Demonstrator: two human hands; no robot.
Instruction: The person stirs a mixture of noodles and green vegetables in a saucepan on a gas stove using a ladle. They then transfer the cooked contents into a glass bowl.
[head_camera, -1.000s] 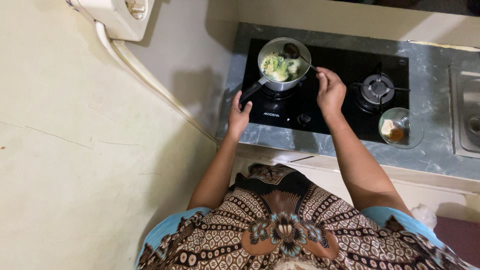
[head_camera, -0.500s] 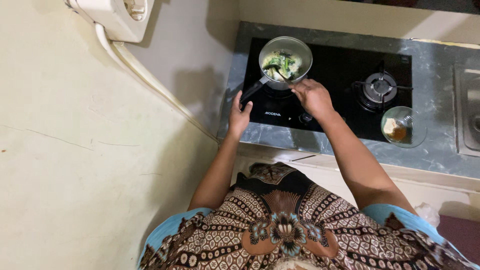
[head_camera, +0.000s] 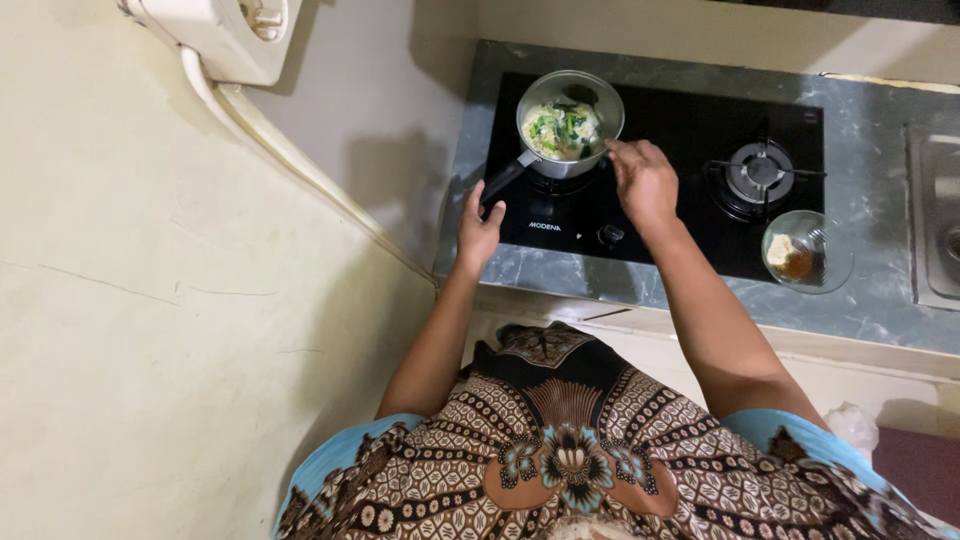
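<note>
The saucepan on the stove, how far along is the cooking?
Done: the saucepan sits on the left burner, already filled with greens and pale pieces. In hand: the left hand grips the pan's black handle, and the right hand is at the pan's rim; any utensil is too small to tell. Left: the glass bowl with brownish contents waits untouched beside the empty right burner.

A small steel saucepan (head_camera: 570, 120) holding pale and green food sits on the left burner of the black glass two-burner hob (head_camera: 680, 110), its dark handle (head_camera: 503, 183) pointing toward the left hand (head_camera: 478, 232). The right hand (head_camera: 645, 183) is just beside the pan's right rim. The bare right burner (head_camera: 760, 177) lies further right, with a clear glass bowl (head_camera: 806, 251) in front of it and a steel sink (head_camera: 935, 230) at the far right, all on the grey stone counter (head_camera: 860, 130).
</note>
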